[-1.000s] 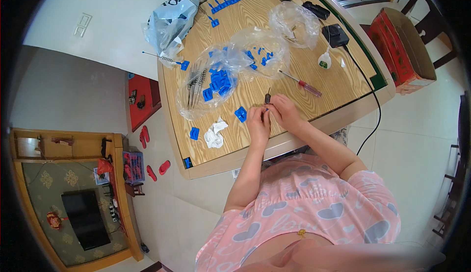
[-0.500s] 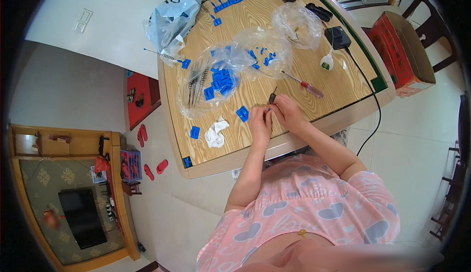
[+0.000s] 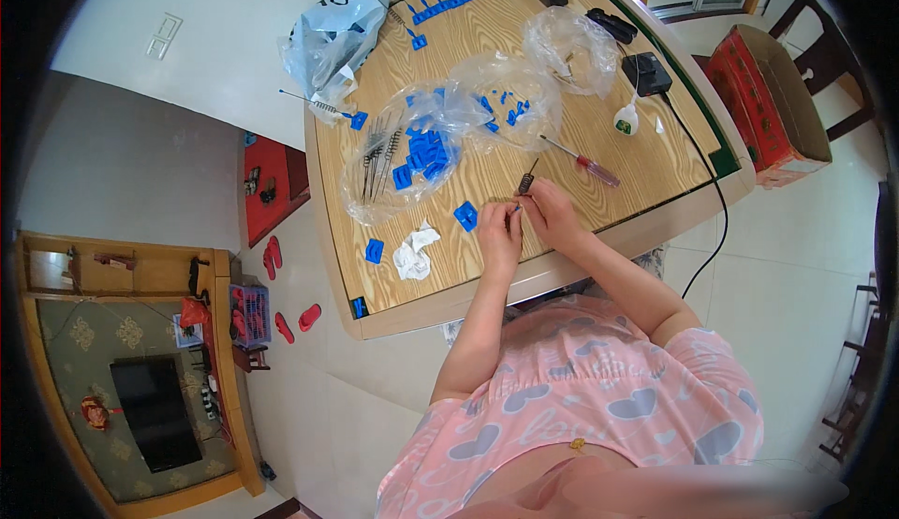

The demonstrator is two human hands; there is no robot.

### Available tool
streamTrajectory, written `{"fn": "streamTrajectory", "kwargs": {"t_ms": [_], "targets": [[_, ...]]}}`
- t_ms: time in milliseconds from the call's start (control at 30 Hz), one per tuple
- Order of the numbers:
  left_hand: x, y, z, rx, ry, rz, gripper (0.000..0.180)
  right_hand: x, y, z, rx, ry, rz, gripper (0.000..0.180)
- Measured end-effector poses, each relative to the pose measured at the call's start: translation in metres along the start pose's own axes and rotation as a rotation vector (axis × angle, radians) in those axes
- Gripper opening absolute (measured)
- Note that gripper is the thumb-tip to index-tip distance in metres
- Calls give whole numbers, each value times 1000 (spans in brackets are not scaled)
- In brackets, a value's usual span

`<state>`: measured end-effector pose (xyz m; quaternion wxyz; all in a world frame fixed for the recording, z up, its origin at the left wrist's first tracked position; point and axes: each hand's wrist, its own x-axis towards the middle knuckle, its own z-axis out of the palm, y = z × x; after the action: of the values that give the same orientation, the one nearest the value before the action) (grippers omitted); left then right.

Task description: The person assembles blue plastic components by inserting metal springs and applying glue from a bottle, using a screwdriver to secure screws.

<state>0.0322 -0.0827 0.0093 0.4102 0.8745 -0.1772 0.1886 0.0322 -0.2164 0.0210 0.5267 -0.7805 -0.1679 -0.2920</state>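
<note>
wood-grain tabletop (image 3: 655, 154), near edge: your right hand (image 3: 552, 212) pinches a spring (image 3: 526, 183), left hand (image 3: 499, 236) a blue piece (image 3: 518, 208); you're apparently joining them, which wants steady alignment.

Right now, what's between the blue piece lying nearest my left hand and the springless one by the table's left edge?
Head view: a crumpled white wad, perhaps tissue, lies between the nearer blue piece and the left-edge blue piece.
</note>
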Motion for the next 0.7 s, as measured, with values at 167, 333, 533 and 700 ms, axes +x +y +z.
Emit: {"fn": "streamTrajectory", "kwargs": {"t_ms": [167, 333, 533, 700], "targets": [[0, 1, 1, -21, -22, -24, 11, -2, 5, 2, -1, 37, 9, 11], [1, 1, -1, 6, -25, -22, 12, 1, 3, 1, -21, -20, 31, 11], [2, 3, 1, -7, -16, -50, 17, -7, 10, 3, 141, 156, 113, 9], [4, 8, 0, 8, 1, -26, 17, -4, 2, -4, 120, 193, 130, 11]]}}
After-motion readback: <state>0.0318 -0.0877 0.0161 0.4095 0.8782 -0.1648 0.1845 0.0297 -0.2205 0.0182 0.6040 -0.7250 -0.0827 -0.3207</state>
